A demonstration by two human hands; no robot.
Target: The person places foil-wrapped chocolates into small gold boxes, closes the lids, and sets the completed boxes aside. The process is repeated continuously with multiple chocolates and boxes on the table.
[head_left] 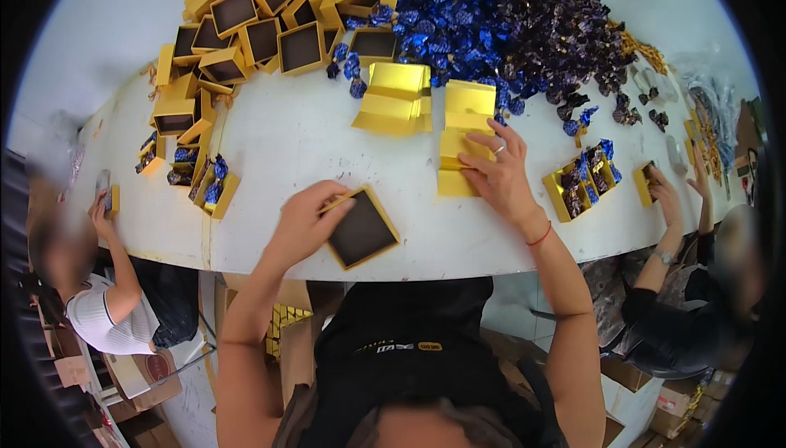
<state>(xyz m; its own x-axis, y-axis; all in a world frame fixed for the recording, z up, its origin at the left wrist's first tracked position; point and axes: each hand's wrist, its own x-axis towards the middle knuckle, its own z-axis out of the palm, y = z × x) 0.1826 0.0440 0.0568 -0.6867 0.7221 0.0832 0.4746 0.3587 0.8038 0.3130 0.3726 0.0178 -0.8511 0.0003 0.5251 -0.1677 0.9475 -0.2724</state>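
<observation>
My left hand (307,223) grips the upper left edge of a small square gold box (363,231) with a dark inside, tilted on the white table near the front edge. With my right hand (505,171) I hold a creased gold card (458,149) by its right side, fingertips pinching a fold. Just left of that, apart from both hands, lies a stack of folded gold cards (395,100). To the right of my right hand stands a gold box of wrapped candies (583,180), blue and dark, parted by a gold divider.
Gold boxes (262,27) are heaped at the back left. Blue wrapped candies (458,14) and dark wrapped candies (557,27) pile up behind the cards. Filled boxes (214,188) stand at left. Co-workers sit at both sides, one hand (100,211) at left, another (665,194) at right.
</observation>
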